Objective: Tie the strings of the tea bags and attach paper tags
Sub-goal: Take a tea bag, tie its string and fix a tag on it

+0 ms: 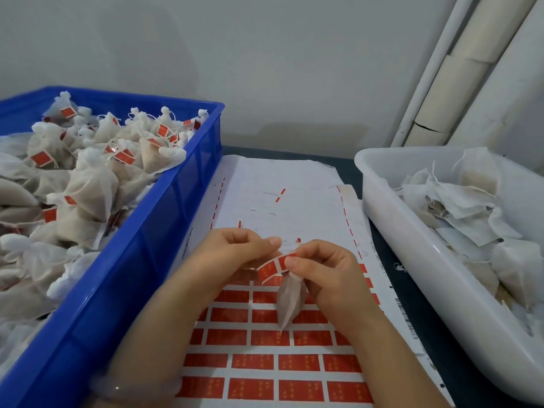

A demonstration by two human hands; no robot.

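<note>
Left hand (235, 251): mine, fingers curled, thumb and forefinger pinching the left end of the tag.
Right hand (326, 275): mine, fingers curled, thumb on the tag's right end, gripping the top of the bag.
Tag (273, 267): red, bent in an arc between my two hands, above the sheet.
Bag (288, 301): pale, filled, hanging point down below my right fingers, over the sheet's red rows.
Sheet (294, 184): white backing flat on the table, far half stripped, near half in rows of red tags.
Crate (164, 219): blue, left of the sheet, heaped with tagged bags (88, 184).
Tub (412, 240): white, right of the sheet, holding plain bags (471, 207).
Table (406, 295): dark, showing between sheet and tub.
</note>
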